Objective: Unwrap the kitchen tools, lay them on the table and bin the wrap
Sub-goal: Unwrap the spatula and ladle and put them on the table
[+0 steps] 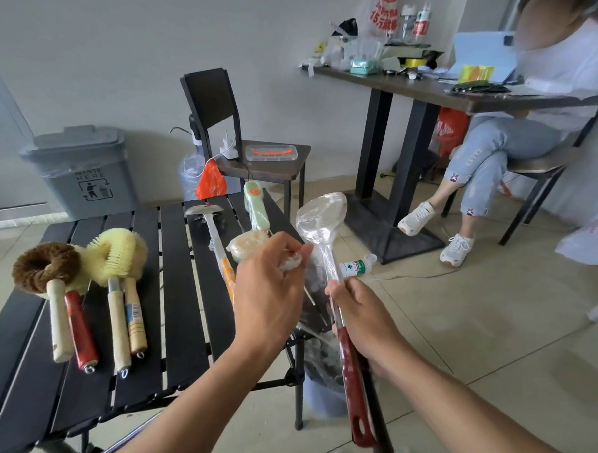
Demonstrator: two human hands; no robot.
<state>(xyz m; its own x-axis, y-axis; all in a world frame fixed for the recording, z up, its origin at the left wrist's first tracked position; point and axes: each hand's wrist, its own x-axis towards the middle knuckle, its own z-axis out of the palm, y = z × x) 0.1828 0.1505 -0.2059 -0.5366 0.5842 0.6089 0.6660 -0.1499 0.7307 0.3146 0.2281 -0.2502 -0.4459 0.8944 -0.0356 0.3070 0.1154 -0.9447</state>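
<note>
Left hand: My left hand [269, 286], at centre frame, had its fingers [284, 242] pinched together on a crumpled wad of clear wrap [291, 261]. I held it off to the left of the spoon, I judge to peel the film away. Whether the wad was joined to that film I could not tell.
Right hand: My right hand [363, 316], just right of centre, had its fingers curled tight round the spoon's shaft, bracing it upright to pull against.
Spoon: The metal spoon [323, 215] was in the air off the bench's right edge, with its bowl up and clear film over bowl and shaft. Its red handle [352, 378] pointed down toward the lower frame. A dark handle ran beside it, and I could not tell what tool that was.
Small bin: A lined blue-grey bin [327, 399] sat on the floor directly below my hands, probably so the wrap could drop straight in.
Bench: The black slatted bench [177, 300] filled the left and lower left.
Laid out: A brown brush [45, 264] and a yellow brush [117, 251] lay bare at the left, side by side, with their handles toward me.
Waiting: A green-handled brush [255, 207] lay at the bench's far right and seemed to be in film.
Writing: The grey bin [83, 174] at upper left read "WASTE HERE" above a litter pictogram. A white bag [382, 8] at upper right carried red print, of which only "15" was legible.
</note>
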